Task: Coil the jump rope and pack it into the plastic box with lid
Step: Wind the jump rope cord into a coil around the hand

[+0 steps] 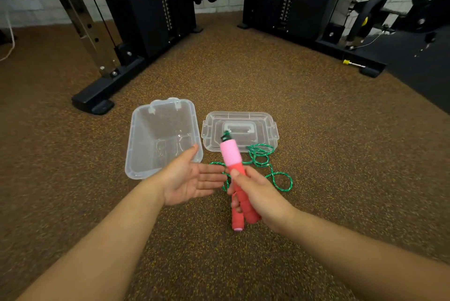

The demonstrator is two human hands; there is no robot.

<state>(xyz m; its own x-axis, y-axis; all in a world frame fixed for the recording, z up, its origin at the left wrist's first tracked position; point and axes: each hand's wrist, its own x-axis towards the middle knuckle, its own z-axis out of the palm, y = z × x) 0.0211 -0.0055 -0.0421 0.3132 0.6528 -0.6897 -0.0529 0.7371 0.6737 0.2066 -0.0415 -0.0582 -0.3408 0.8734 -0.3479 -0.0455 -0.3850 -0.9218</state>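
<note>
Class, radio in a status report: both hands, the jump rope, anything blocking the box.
Right hand gripping both red handles; left hand open, empty. Green rope uncoiled on floor. Plastic box open, empty; lid beside it. Nothing blocking.

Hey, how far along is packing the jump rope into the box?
Done: the plastic box stands open and empty, its lid lying off beside it. In hand: the right hand grips both red handles; the left hand is open, palm up. Left: the green rope lies loose on the floor, still to coil, pack and cover.
</note>
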